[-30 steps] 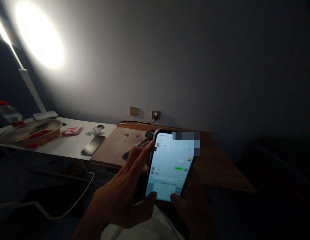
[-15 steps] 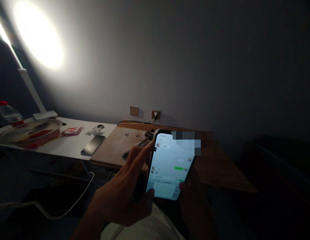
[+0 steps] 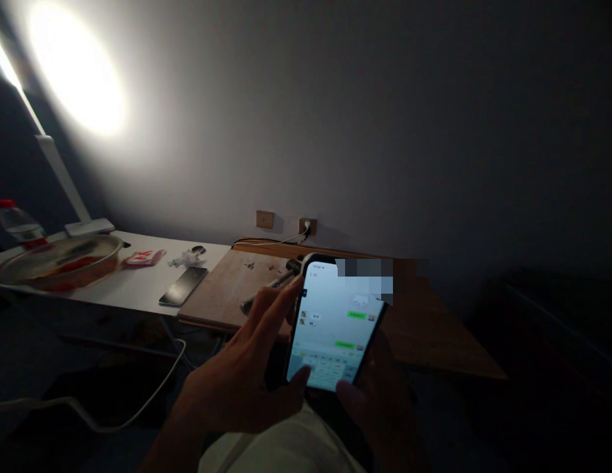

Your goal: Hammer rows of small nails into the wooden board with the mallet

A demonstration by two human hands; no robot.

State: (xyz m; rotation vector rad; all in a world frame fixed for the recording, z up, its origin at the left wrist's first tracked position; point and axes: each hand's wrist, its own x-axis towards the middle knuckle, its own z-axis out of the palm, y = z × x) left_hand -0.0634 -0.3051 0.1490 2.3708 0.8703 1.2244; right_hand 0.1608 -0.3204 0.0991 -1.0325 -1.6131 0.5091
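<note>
A lit smartphone [image 3: 330, 322] is tilted up toward me between my two hands, with a chat and an on-screen keyboard on its display. My left hand [image 3: 246, 368] grips its left edge, fingers behind and along the side, thumb over the keyboard's lower left. My right hand [image 3: 375, 387] holds the right side in deep shadow; its thumb is at the bottom right of the screen, and its other fingers are hidden. Blurred blocks cover the phone's upper right corner. Behind the phone, a hammer-like tool [image 3: 273, 286] lies on the wooden board, partly covered.
On the white table [image 3: 133, 286] are a second phone [image 3: 184, 286], crumpled plastic [image 3: 186, 259], a red-and-white packet [image 3: 144, 257], a large lidded dish [image 3: 59, 263] and a red-capped bottle [image 3: 20, 223]. A desk lamp [image 3: 64, 174] stands behind. A white cable [image 3: 158, 387] hangs below. A plug sits in the wall socket [image 3: 308, 226].
The chat has scrolled, and a new green message shows above the keyboard. My right thumb has moved left and down across the screen; my left thumb has shifted slightly right and up.
</note>
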